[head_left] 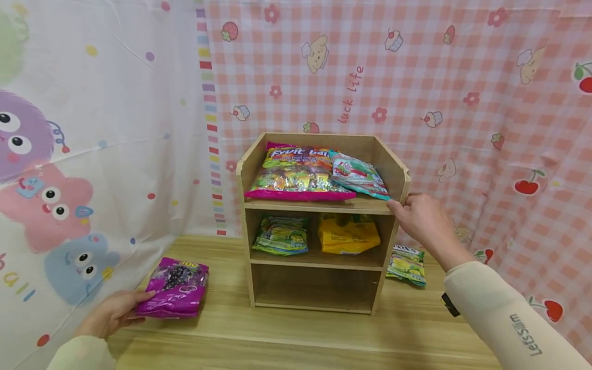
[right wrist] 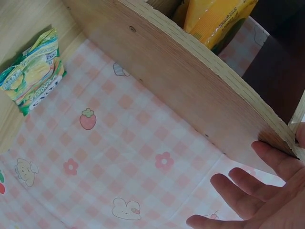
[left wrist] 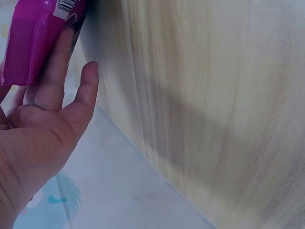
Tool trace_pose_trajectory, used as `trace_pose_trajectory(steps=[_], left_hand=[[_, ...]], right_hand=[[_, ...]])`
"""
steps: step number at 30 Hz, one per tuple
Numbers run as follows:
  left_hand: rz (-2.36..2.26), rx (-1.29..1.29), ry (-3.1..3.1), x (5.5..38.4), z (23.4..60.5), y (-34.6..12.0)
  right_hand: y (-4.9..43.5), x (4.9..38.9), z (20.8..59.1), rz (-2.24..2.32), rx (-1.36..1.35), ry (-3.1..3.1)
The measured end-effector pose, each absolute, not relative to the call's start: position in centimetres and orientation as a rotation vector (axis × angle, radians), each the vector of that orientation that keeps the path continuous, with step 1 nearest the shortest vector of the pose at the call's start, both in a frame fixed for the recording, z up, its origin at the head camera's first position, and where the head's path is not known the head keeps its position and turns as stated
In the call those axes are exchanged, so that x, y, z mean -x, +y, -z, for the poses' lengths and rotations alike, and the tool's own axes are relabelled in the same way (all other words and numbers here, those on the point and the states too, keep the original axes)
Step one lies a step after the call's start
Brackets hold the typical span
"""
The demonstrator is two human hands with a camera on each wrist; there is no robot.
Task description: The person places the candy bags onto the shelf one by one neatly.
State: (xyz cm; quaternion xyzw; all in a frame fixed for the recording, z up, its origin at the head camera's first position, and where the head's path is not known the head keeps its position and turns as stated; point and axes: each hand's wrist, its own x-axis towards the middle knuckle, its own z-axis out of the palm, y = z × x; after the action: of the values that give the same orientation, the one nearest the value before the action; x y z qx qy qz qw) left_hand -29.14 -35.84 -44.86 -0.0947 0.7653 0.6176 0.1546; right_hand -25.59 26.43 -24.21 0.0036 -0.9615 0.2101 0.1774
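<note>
My left hand (head_left: pixel 111 312) pinches a purple candy bag (head_left: pixel 178 289) at its lower left corner, thumb on top and fingers beneath. In the left wrist view, the bag's barcode end shows above the fingers. At the upper right of a small three-level wooden shelf (head_left: pixel 319 205), my right hand (head_left: pixel 427 221) grips the side panel's front edge. The right wrist view shows the index finger against the panel's outer face and the other fingers spread apart from it. On the top level lie a fruit ball candy bag (head_left: pixel 296 172) and a teal candy bag (head_left: pixel 358 174).
A green candy bag (head_left: pixel 282 236) and a yellow bag (head_left: pixel 349 235) sit on the middle level. Right of the shelf, a green-yellow bag (head_left: pixel 407 264) lies on the wooden table (head_left: pixel 277 334). Patterned curtains (head_left: pixel 416 77) hang behind and at both sides.
</note>
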Motion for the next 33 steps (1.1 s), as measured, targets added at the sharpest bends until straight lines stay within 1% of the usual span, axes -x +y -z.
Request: trace_pose_trajectory(steps=[9, 22, 33], left_hand=[[-1.942, 0.133, 2.137, 29.3, 45.0, -35.6], [-1.919, -0.022, 2.169, 29.3, 43.8, -33.8], [-1.89, -0.323, 2.026, 29.4, 43.2, -32.1]], right_hand=[[26.3, 25.6, 24.1, -0.595, -0.014, -2.714], [26.3, 25.5, 24.2, -0.604, -0.003, -2.727], [26.3, 25.5, 24.2, -0.602, -0.009, -2.716]])
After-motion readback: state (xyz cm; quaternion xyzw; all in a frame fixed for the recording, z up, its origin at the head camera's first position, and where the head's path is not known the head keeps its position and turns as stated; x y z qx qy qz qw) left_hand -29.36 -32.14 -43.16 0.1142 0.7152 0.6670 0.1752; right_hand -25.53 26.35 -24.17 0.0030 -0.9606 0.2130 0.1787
